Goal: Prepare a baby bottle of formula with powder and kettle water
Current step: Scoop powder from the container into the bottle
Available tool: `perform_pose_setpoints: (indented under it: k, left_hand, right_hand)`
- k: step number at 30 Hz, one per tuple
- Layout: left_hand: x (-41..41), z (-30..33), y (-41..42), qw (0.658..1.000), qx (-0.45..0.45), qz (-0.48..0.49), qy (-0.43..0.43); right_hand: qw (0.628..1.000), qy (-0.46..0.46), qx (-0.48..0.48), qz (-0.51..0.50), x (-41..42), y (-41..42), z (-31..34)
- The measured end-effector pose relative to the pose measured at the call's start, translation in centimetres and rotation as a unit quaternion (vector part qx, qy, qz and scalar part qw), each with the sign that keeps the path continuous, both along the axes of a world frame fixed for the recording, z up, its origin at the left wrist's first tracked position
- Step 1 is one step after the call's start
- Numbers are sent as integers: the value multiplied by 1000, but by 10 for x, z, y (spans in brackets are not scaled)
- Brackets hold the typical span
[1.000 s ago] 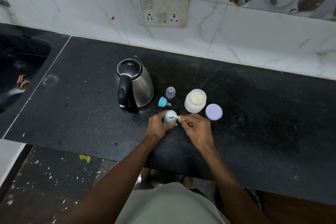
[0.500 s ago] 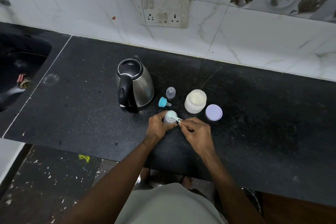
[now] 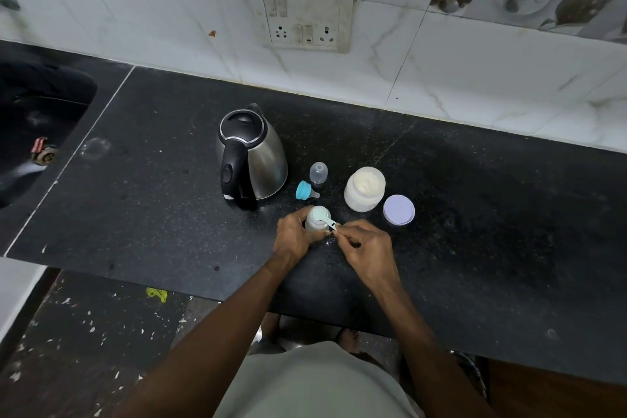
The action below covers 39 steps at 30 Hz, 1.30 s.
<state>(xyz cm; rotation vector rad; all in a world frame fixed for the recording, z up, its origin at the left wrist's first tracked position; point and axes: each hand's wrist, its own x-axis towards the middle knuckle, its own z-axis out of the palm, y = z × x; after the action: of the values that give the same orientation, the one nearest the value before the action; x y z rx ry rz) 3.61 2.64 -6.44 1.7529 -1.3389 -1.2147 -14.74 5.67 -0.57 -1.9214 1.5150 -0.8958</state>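
Note:
On the black counter [image 3: 475, 231] stands a small clear baby bottle [image 3: 314, 223], and my left hand [image 3: 291, 236] grips its side. My right hand [image 3: 368, 246] pinches the handle of a pale measuring scoop [image 3: 324, 215], whose bowl sits over the bottle's mouth. Behind them are a steel kettle [image 3: 252, 158] with a black handle, the open white powder jar [image 3: 364, 188], its lilac lid [image 3: 399, 210], the blue teat ring [image 3: 305, 190] and a clear bottle cap [image 3: 318, 172].
A dark sink [image 3: 37, 132] lies at the far left of the counter. A socket plate [image 3: 302, 15] hangs on the tiled wall behind. The counter's front edge runs just below my wrists, with the speckled floor [image 3: 84, 343] beneath.
My right hand has shifted slightly, keeping the scoop at the bottle's mouth. My left hand stays round the bottle.

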Motion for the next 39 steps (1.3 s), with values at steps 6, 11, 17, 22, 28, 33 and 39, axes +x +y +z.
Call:
perform_pose_setpoints:
  k: [6, 11, 17, 22, 28, 33, 39]
  left_hand:
    - [0, -1, -1, 1000, -1, -4, -5]
    - [0, 2, 0, 1000, -4, -1, 1]
    - [0, 1, 0, 1000, -2, 1, 0]
    - [0, -1, -1, 1000, 12, 6, 3]
    - [0, 1, -1, 1000, 8, -2, -6]
    - [1, 0, -1, 1000, 5, -7, -15]
    - [0, 5, 0, 1000, 0, -9, -6]
  right_hand:
    - [1000, 10, -13, 2, 0, 0, -1]
    - [1000, 14, -8, -7, 0, 0, -5]
    - [1000, 22, 12, -3, -1, 0, -4]
    - [979, -116, 142, -89, 4, -3, 7]
    - [899, -297, 267, -180, 9, -8, 20]
    - [863, -346, 309, -200, 10, -6, 22]
    - [826, -414, 315, -218, 3, -11, 31]
